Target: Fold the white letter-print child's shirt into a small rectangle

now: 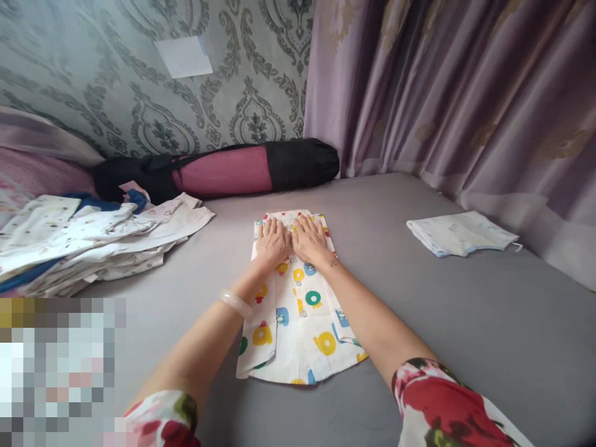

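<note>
A small white shirt (pixel 298 347) printed with yellow, blue, green and red shapes lies on the grey sheet, its sleeves folded in along both sides. Small buttons run down its middle. Near the collar end, my left hand (pixel 274 241) rests flat on the cloth, fingers stretched out. Beside it my right hand (pixel 309 238) also lies flat on the shirt with fingers extended. The two hands sit close together at the thumbs and cover part of the upper shirt. Neither hand grips the cloth.
A pile of clothes (pixel 107 230) lies at the left. One folded white garment (pixel 460 233) is on the right of the grey sheet (pixel 377 205). A long black and pink bag (pixel 223 171) lies against the wall; purple curtains (pixel 419 81) hang at the right.
</note>
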Available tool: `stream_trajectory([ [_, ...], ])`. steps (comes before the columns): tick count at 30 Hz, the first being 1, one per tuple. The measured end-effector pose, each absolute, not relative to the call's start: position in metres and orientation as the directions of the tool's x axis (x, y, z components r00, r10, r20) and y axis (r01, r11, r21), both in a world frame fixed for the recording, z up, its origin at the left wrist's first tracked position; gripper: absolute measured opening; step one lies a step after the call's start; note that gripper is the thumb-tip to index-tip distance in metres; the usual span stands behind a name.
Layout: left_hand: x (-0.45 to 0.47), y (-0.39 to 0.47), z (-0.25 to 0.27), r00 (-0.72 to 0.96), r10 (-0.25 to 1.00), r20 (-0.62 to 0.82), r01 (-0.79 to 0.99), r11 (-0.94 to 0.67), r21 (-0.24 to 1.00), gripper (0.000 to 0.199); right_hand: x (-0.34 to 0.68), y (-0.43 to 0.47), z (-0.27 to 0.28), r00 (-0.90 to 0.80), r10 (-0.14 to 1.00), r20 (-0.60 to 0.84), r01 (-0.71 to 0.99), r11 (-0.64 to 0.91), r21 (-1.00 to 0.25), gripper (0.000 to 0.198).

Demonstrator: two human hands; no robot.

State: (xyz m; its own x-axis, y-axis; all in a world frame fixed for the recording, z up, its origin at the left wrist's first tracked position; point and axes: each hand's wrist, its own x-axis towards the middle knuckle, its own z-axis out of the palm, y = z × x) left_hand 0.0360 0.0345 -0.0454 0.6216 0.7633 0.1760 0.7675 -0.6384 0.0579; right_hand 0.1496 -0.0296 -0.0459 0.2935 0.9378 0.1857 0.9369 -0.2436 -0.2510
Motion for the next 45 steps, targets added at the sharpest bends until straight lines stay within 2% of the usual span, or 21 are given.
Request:
stream_trajectory([
  [5,0.04,0.029,-0.053,0.632,0.764,0.129,0.759,-0.644,0.094,0.056,0.149,-0.029,-0.05,0.273,0.956,0.111,0.932,-0.233,-0.279,0.056],
  [11,0.04,0.031,-0.054,0.629,0.768,0.122,0.761,-0.64,0.105,0.054,0.149,-0.029,-0.05,0.275,0.956,0.101,0.931,-0.239,-0.275,0.056],
  [17,0.027,0.034,-0.048,0.667,0.728,0.16,0.698,-0.685,0.207,0.047,0.147,-0.03,-0.046,0.286,0.954,0.083,0.928,-0.254,-0.273,0.056],
  [22,-0.012,0.024,-0.04,0.701,0.697,0.152,0.667,-0.716,0.208,0.054,0.153,-0.027,-0.031,0.265,0.964,0.003,0.921,-0.252,-0.298,0.056],
  [26,-0.041,0.006,-0.04,0.742,0.661,0.114,0.64,-0.749,0.174,0.059,0.158,-0.019,-0.027,0.304,0.95,0.073,0.921,-0.273,-0.277,0.057],
  [30,-0.054,-0.011,-0.051,0.778,0.621,0.093,0.594,-0.777,0.209,0.062,0.16,-0.012,-0.038,0.315,0.946,0.078,0.927,-0.289,-0.238,0.057],
  [37,-0.057,-0.02,-0.051,0.779,0.606,0.161,0.554,-0.786,0.273,0.06,0.162,-0.012,-0.048,0.318,0.943,0.096,0.932,-0.292,-0.216,0.057],
  [45,-0.059,-0.025,-0.043,0.783,0.572,0.246,0.5,-0.813,0.298,0.053,0.16,-0.001,-0.036,0.298,0.953,0.051,0.938,-0.282,-0.199,0.059],
])
